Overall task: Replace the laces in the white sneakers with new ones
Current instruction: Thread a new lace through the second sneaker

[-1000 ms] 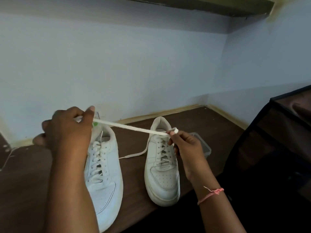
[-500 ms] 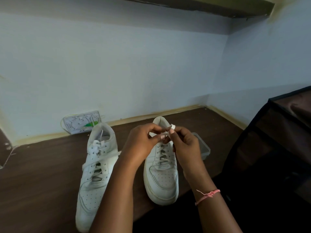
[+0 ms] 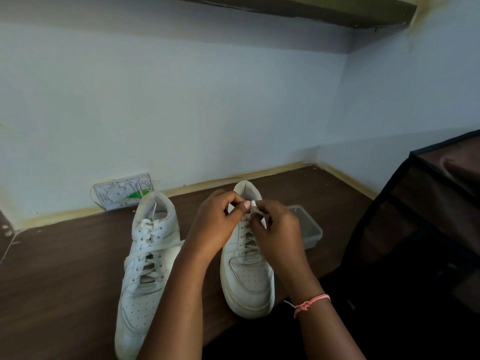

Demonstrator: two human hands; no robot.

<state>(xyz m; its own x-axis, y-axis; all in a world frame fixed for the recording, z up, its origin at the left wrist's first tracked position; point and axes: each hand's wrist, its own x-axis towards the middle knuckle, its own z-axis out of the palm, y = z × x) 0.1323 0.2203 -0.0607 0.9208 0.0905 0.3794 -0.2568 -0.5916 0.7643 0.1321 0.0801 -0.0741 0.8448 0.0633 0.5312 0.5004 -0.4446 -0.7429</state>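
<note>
At the frame's centre my left hand (image 3: 217, 222) and right hand (image 3: 279, 231) both pinch a white lace (image 3: 255, 207) above the right-hand sneaker (image 3: 248, 276). The other sneaker (image 3: 141, 276) lies lower left on the brown table (image 3: 52, 281).

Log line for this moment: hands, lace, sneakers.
left hand: pinches white lace | right hand: pinches same lace | over right sneaker | left sneaker: laced, untouched

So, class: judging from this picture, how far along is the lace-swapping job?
Done: hard to say; both sneakers show laces. In hand: the left hand and right hand pinch a white lace above the right sneaker. Left: the left sneaker, a loose lace across it.
</note>
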